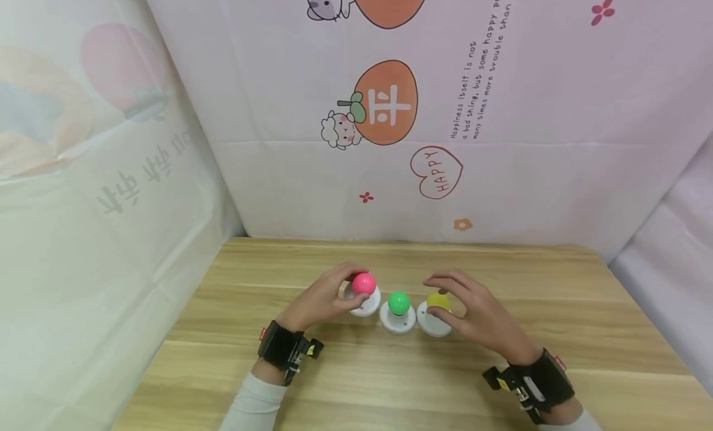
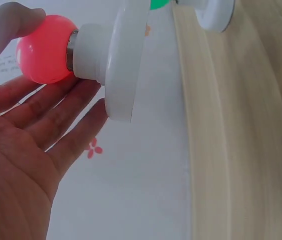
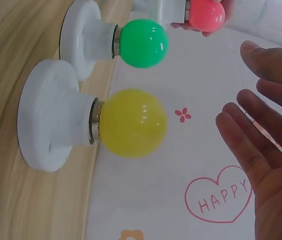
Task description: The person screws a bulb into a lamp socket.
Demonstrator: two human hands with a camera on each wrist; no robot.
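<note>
My left hand (image 1: 323, 298) holds a pink light bulb (image 1: 364, 284) between its thumb and fingers. That bulb sits in a white round lamp holder (image 2: 123, 65), raised off the tabletop, with my fingertips along its neck and base. A green light bulb (image 1: 398, 303) stands upright in its own white lamp holder (image 3: 78, 40) in the middle. To the right, a yellow light bulb (image 3: 133, 123) stands in a third white lamp holder (image 3: 46, 117) on the table. My right hand (image 1: 473, 307) hovers over the yellow bulb, fingers spread and apart from it in the right wrist view.
The lamp holders are close together on a wood-grain table (image 1: 356, 375). A printed white cloth (image 1: 306, 189) hangs behind the table's far edge, and another white cloth (image 1: 139, 264) hangs at the left. Black camera straps (image 1: 281, 345) wrap both wrists.
</note>
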